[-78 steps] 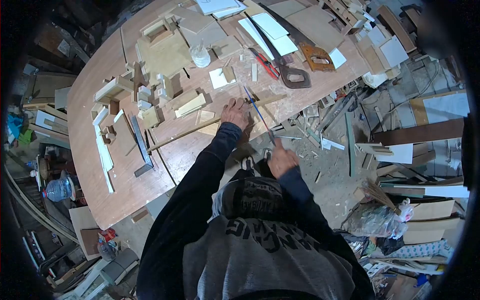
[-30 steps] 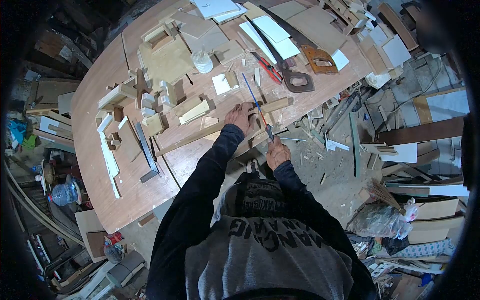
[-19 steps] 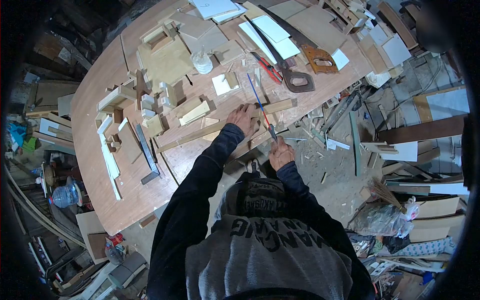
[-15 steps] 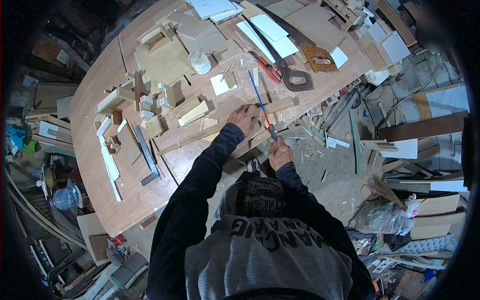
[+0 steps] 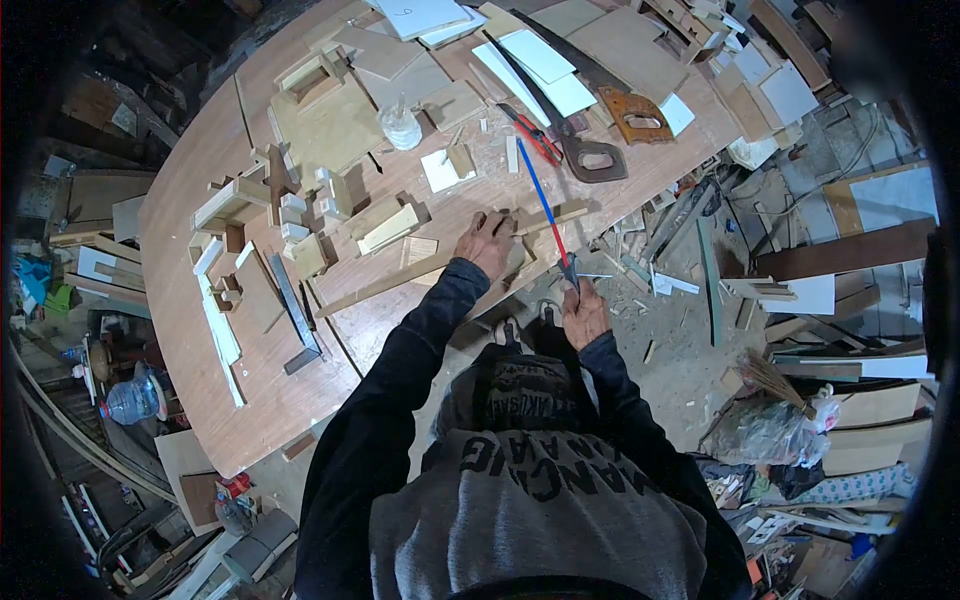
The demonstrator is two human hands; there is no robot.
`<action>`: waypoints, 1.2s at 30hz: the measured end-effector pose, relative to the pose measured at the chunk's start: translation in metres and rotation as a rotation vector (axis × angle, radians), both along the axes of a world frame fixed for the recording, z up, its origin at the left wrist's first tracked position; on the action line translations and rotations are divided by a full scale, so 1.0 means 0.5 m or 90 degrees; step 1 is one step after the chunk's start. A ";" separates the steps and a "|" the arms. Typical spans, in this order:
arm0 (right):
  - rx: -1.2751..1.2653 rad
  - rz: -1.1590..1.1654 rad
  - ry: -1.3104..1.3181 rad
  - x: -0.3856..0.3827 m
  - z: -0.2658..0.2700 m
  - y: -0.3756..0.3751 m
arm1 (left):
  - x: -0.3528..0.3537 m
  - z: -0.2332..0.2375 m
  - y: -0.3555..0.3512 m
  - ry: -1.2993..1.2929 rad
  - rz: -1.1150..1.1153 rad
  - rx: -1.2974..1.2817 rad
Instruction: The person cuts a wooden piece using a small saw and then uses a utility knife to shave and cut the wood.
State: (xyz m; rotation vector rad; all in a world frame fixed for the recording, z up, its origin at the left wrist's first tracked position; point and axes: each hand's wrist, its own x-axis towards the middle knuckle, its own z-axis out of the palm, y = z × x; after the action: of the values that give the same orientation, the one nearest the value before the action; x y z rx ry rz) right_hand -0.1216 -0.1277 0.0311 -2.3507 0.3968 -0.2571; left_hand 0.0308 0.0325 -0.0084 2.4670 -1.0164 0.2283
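Far left, clear plastic jug (image 5: pixel 132 400) off the desk (image 5: pixel 275 400), near its edge. On the desk: long thin white strip (image 5: pixel 222 340), then dark L-shaped metal square (image 5: pixel 292 308). Long narrow light-wood strip (image 5: pixel 385 285) lies at a slant, right end near the desk's front edge. Clear plastic cup (image 5: pixel 400 131) farther back, white square tile (image 5: pixel 438 172) nearer. Left hand (image 5: pixel 487 243) palm down over the wood strip, fingers bent, tips a bit spread; thumb hidden, can't tell if gripping or just pressing. Red-and-black pliers (image 5: pixel 537 138) behind. Thin straight blue-and-red blade (image 5: pixel 541 195) crosses the strip near its right end, contact unclear. Right hand (image 5: pixel 587 315) closed round the blade's dark grip, beyond the desk edge. Dark-handled handsaw (image 5: pixel 571 150) and brown wooden-handled handsaw (image 5: pixel 610 100) lie farther back, right.
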 end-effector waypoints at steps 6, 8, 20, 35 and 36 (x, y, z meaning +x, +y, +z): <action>-0.059 0.020 0.076 -0.057 0.008 0.024 | -0.032 0.020 0.003 -0.092 0.050 0.016; -0.074 0.003 0.078 -0.061 0.024 0.029 | -0.037 0.012 -0.003 -0.098 0.075 0.011; -0.124 0.021 0.173 -0.071 0.042 0.043 | -0.029 -0.022 -0.011 -0.025 0.132 0.063; -0.236 0.133 0.130 -0.086 0.006 0.048 | -0.054 0.004 -0.046 -0.006 0.253 0.059; -0.228 0.167 0.225 -0.079 0.018 0.047 | -0.055 0.003 -0.045 0.005 0.257 0.043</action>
State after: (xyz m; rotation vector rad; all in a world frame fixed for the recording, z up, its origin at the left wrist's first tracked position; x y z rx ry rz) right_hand -0.1609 -0.1045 0.0403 -2.7746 0.2141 0.2358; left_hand 0.0034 0.0099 -0.0071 2.7126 -0.5202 0.3138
